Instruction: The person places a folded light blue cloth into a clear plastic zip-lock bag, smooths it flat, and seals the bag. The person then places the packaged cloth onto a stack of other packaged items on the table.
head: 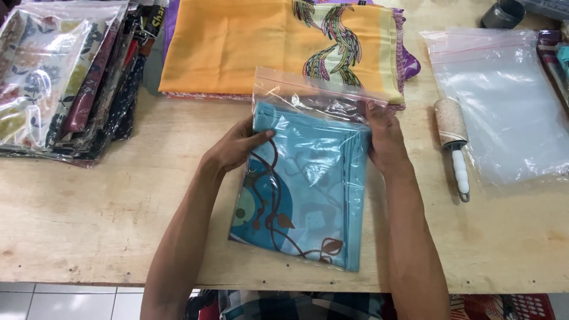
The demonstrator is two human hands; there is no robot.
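Observation:
A folded light-blue cloth (314,184) with brown vine and leaf print lies inside a clear zip bag (308,95) on the wooden table (89,207). My left hand (237,145) grips the bag's left edge with the thumb on top of the cloth. My right hand (382,139) holds the bag's right edge near its open top. The bag's red-striped mouth points away from me.
A folded orange cloth (237,41) with a bird print lies behind the bag. Several bagged patterned cloths (59,77) are stacked at the far left. A lint roller (453,139) and a pile of empty clear bags (510,101) lie to the right.

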